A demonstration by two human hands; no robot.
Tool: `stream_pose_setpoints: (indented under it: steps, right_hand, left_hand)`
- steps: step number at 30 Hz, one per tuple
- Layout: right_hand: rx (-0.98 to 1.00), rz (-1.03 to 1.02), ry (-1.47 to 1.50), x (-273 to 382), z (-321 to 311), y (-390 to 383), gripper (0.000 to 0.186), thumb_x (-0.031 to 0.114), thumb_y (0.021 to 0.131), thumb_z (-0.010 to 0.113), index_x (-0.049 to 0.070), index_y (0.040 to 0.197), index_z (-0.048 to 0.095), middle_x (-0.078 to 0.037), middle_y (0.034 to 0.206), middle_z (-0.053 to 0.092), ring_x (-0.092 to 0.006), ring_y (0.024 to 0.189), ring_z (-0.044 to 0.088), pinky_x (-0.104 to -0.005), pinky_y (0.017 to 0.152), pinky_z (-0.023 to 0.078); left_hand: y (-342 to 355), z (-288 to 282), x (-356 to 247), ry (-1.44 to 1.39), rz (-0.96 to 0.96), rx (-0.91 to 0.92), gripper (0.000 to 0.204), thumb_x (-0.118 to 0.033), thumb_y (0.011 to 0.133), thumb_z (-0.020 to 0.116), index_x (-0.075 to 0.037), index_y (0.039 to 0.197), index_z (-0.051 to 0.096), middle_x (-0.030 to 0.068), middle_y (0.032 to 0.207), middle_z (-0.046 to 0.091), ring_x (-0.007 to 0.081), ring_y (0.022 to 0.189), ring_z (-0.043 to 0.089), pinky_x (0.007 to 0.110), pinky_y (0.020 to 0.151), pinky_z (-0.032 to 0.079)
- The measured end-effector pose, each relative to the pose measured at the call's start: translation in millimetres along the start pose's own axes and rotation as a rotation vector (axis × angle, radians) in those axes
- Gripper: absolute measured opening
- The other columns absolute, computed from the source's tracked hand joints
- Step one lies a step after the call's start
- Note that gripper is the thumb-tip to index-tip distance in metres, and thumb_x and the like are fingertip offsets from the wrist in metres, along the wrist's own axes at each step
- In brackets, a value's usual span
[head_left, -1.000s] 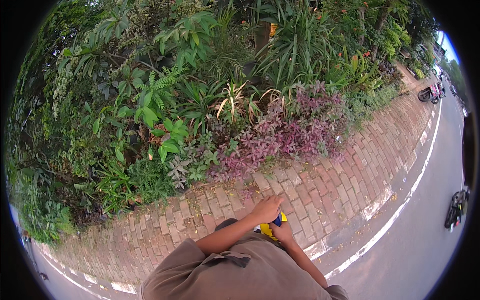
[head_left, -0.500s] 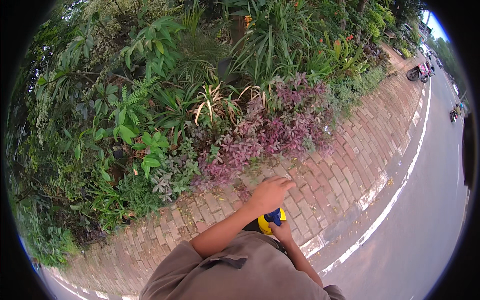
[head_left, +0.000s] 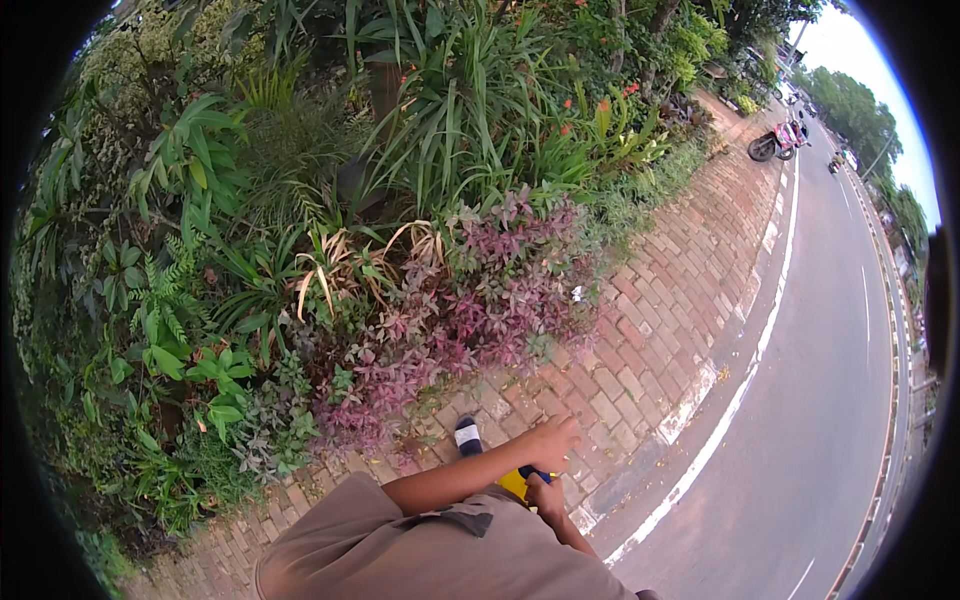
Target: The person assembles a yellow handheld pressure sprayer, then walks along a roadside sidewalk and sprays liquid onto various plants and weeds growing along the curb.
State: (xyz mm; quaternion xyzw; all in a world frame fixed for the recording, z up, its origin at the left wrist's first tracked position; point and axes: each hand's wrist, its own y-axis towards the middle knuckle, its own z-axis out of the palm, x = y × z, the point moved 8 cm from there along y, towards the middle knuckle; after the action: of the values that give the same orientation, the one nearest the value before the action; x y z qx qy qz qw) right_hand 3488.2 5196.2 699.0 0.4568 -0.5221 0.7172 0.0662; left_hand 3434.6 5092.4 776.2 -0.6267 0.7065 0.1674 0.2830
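Note:
A yellow container with a dark blue top (head_left: 513, 484) is held close in front of my body, its lower part hidden by my shirt and arms. My right hand (head_left: 543, 497) is wrapped round the dark blue part. Just above and ahead of it is my left hand (head_left: 550, 443), reaching across from the left with its fingers curled downward. Whatever those fingers may hold is hidden beneath the hand. My dark shoe with a white patch (head_left: 467, 437) shows on the brick pavement (head_left: 625, 365) beyond my left forearm.
Dense planting borders the left, with purple-leaved plants (head_left: 470, 320) nearest me and long green blades (head_left: 450, 130) behind. A white-edged kerb (head_left: 690, 405) separates the pavement from the grey road (head_left: 800, 370). A parked motorcycle (head_left: 775, 142) stands far ahead, and another rider (head_left: 836, 162) is on the road.
My view has turned to the right, showing more road and sky. My left hand has come lower toward the container, its fingers more curled. My shoe has come into view.

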Motion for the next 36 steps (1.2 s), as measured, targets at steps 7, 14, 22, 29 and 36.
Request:
stream_pose_setpoints:
  steps: [7,14,22,29,36]
  right_hand:
    - [0.132,-0.054,0.031,69.5,19.7,56.4,0.008,0.014,0.085,0.059,0.007,0.082,0.059,-0.001,0.063,0.053,-0.0103,0.049,0.05,-0.0259,0.044,0.039]
    - [0.434,-0.072,-0.59,122.7,57.3,100.1,0.025,0.02,0.089,0.057,0.006,0.069,0.053,0.001,0.061,0.049,-0.0083,0.052,0.044,-0.0255,0.05,0.034]
    - [1.074,0.004,-0.672,195.3,146.7,95.8,0.024,0.02,0.094,0.05,0.005,0.076,0.053,0.001,0.066,0.05,-0.0087,0.059,0.046,-0.025,0.059,0.037]
    - [1.363,0.035,-0.791,185.7,180.7,84.1,0.026,0.023,0.099,0.049,0.003,0.087,0.058,-0.002,0.076,0.057,-0.0101,0.062,0.053,-0.0251,0.061,0.043]
    - [1.464,-0.13,-0.859,203.8,159.4,97.2,0.04,0.036,0.101,0.049,0.002,0.085,0.062,-0.004,0.075,0.065,-0.011,0.065,0.061,-0.0257,0.063,0.048]
  left_hand:
    - [50.0,-24.9,61.0,-0.146,0.103,-0.017,0.047,-0.033,0.089,0.062,-0.01,0.13,0.06,0.0198,0.144,0.043,0.0337,0.133,0.041,0.043,0.111,0.034]
    - [-61.3,-19.7,240.4,-1.496,-0.595,-1.123,0.05,-0.046,0.099,0.05,-0.012,0.136,0.05,0.0063,0.137,0.053,0.0188,0.13,0.045,0.039,0.106,0.035]
    - [-57.6,102.8,244.0,-2.293,-0.399,-0.921,0.062,-0.064,0.094,0.041,-0.017,0.13,0.057,0.0035,0.119,0.063,0.0223,0.109,0.059,0.039,0.091,0.049]
    - [-55.3,25.4,165.4,-2.318,0.309,-1.119,0.048,-0.052,0.097,0.039,-0.013,0.086,0.064,0.0053,0.073,0.066,0.0219,0.067,0.066,0.039,0.071,0.056]
    - [-19.5,24.9,132.0,-2.049,0.468,-1.685,0.036,-0.036,0.098,0.043,-0.017,0.069,0.052,-0.0009,0.072,0.059,0.0122,0.076,0.06,0.029,0.07,0.045]
